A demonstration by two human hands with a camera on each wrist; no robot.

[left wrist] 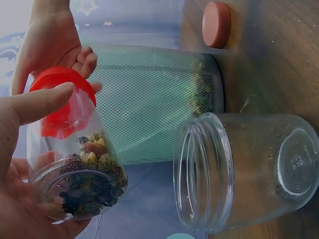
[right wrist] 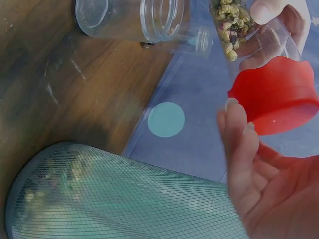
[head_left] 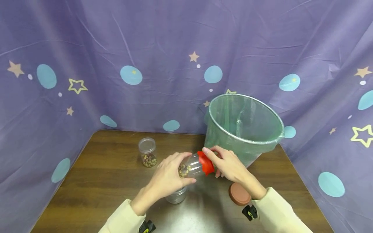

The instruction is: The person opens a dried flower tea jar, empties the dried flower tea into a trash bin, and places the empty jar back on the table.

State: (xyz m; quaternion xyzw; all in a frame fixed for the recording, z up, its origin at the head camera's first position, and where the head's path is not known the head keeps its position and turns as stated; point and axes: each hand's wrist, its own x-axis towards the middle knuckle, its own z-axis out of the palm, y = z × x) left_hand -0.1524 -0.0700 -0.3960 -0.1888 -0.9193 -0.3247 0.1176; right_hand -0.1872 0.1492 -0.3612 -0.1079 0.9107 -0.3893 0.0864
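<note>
My left hand (head_left: 169,174) grips a clear jar (head_left: 196,163) around its lower part, thumb on one side and fingers on the other. Dried flower buds (right wrist: 230,25) lie inside it, and the jar is tilted. Over its mouth sits a red lid (head_left: 206,162) with a wavy edge. My right hand (head_left: 228,163) holds this lid at its rim, the thumb at the upper side and curled fingers (right wrist: 234,122) at the other. Beneath the left hand stands a lidless clear jar (left wrist: 259,169) with a threaded mouth, partly hidden in the head view.
A small clear jar (head_left: 147,152) with dried buds stands at the back left. At the back right is a mesh bin (left wrist: 144,104) lined with a green bag (head_left: 247,119), dried bits showing low inside. A brownish-pink lid (head_left: 239,194) lies near the right forearm. A purple curtain (head_left: 163,38) encloses the table.
</note>
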